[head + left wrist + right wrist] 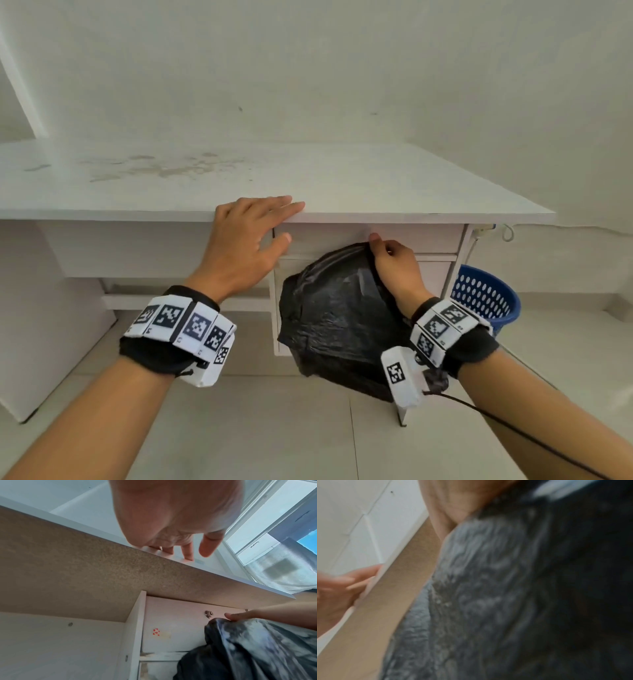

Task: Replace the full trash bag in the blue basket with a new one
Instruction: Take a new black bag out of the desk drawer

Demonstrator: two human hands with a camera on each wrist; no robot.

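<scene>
Gripped at its gathered top by my right hand (394, 263), the full black trash bag (335, 315) hangs before the white tabletop (376, 178); my left hand (250, 240) rests flat-fingered on its edge; blue basket (483, 294) stands on the tiled floor (308, 438) right.

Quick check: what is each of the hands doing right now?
Left hand: open, fingers resting on the desk edge.
Right hand: gripping the top of the black trash bag.

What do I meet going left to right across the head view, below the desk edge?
Left hand resting on the desk edge → black trash bag → right hand gripping its top → blue basket.
</scene>
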